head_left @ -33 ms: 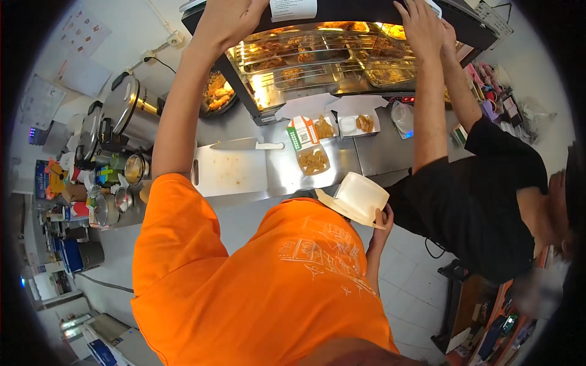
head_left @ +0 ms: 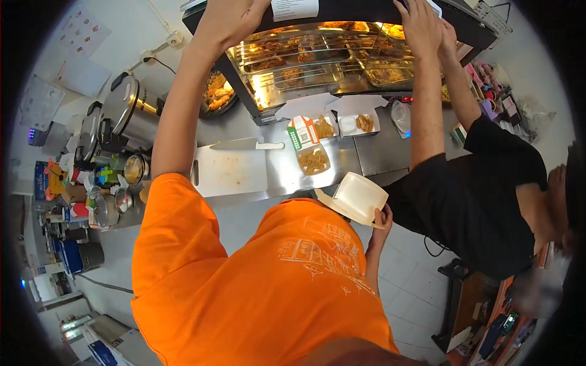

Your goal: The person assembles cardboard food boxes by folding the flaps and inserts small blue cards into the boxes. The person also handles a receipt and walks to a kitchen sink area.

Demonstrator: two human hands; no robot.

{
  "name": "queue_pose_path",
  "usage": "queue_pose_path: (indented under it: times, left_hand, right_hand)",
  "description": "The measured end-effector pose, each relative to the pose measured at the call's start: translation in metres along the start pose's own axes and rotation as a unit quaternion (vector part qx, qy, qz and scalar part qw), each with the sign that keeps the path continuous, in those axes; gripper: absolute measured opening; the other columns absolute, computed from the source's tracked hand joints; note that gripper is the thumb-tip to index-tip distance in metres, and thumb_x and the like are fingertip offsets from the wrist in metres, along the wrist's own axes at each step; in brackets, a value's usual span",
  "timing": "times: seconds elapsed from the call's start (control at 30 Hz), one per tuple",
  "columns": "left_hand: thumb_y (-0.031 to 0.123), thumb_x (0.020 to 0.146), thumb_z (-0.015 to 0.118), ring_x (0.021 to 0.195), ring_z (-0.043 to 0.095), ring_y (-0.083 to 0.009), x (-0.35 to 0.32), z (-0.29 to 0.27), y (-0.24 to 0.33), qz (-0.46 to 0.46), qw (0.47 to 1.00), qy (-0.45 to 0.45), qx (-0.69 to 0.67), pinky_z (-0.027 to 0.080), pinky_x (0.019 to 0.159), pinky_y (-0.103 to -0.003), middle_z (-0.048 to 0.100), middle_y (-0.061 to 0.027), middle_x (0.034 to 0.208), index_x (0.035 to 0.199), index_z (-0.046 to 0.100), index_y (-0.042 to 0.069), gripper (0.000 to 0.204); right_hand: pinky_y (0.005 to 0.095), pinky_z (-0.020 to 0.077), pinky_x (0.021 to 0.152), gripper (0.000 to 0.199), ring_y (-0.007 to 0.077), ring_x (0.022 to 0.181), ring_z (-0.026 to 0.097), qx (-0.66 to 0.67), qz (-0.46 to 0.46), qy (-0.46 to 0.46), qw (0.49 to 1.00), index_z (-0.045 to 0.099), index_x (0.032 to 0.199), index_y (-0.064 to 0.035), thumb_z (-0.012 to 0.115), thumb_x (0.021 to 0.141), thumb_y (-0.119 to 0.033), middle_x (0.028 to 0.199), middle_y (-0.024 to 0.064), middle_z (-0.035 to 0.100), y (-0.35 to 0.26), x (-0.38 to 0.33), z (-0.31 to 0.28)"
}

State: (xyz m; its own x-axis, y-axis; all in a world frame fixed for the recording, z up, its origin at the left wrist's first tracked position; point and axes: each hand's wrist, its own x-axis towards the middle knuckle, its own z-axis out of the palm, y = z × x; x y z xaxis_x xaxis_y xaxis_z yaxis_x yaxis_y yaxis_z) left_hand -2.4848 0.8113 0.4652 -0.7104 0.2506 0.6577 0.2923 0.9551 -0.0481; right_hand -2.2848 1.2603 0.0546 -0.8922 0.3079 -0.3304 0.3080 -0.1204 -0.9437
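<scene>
My right hand [head_left: 383, 222] is clamped on one open cream box [head_left: 361, 198], near the worktop [head_left: 343, 160]. Beyond stand three open food cartons [head_left: 297, 135]; left, one knife [head_left: 237, 144] on one cutting board [head_left: 235, 177]. My left hand [head_left: 237, 21] meets one far display cabinet [head_left: 360, 12], fingertips cropped, grip unclear; right, a co-worker's two hands [head_left: 422, 30].

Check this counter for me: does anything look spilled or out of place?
Only minor things: crumbs dot the white cutting board, and the knife lies near its far edge, handle jutting past the right side. No obvious damage stands out.
</scene>
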Motion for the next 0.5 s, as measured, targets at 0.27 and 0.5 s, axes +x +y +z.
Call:
queue_pose_path:
  times: [0.27, 0.5]
  left_hand:
    - [0.031, 0.102, 0.04, 0.107, 0.051, -0.0309, 0.01, 0.014, -0.008, 0.04, 0.999, -0.006, 0.008, 0.036, 0.093, -0.044, 0.06, -0.0164, 0.112, 0.116, 0.069, 0.0, 0.044]
    - [0.031, 0.1, 0.043, 0.114, 0.05, -0.0329, 0.004, 0.027, -0.016, 0.075, 0.996, 0.047, -0.007, 0.037, 0.097, -0.047, 0.057, -0.019, 0.12, 0.123, 0.064, -0.001, 0.044]
  right_hand:
    - [0.0278, 0.0507, 0.078, 0.064, 0.0134, 0.088, 0.064, 0.032, 0.019, 0.04, 0.998, 0.046, 0.143, 0.0018, 0.074, 0.092, -0.026, 0.095, 0.0061, 0.069, 0.031, -0.045, 0.018]
    - [0.0231, 0.0466, 0.077, 0.064, 0.0097, 0.084, 0.062, 0.05, 0.033, 0.068, 0.996, 0.046, 0.143, 0.0012, 0.074, 0.093, -0.026, 0.09, 0.0022, 0.068, 0.06, -0.101, 0.031]
